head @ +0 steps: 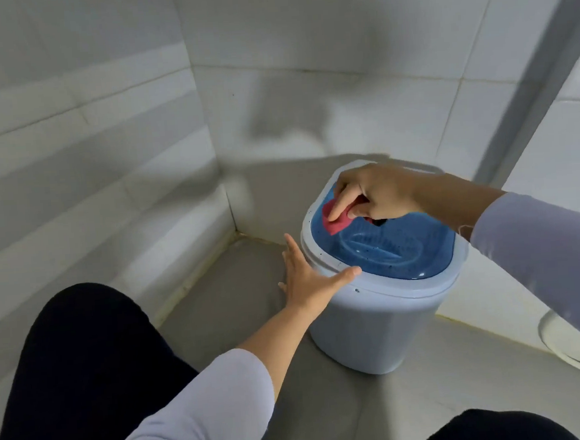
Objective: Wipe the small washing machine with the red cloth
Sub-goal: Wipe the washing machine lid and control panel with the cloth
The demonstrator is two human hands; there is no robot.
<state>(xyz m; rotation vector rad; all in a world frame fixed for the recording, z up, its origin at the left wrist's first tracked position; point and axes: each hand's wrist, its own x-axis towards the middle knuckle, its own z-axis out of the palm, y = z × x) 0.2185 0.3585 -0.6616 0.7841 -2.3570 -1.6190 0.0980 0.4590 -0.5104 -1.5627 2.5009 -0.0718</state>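
The small washing machine (375, 324) is a pale blue tub with a darker translucent blue lid (386, 247), standing on the grey floor in a tiled corner. My right hand (372, 193) presses the red cloth (333, 223) onto the far left part of the lid; most of the cloth is hidden under the fingers. My left hand (306, 277) lies flat against the machine's left rim, fingers spread, thumb resting on the rim's front edge, holding nothing.
White tiled walls (105, 147) close the corner on the left and behind. A white rounded fixture (572, 347) sits at the right edge on the floor. My dark-trousered knees (86, 371) are at the bottom left and bottom right. Grey floor (226, 313) lies left of the machine.
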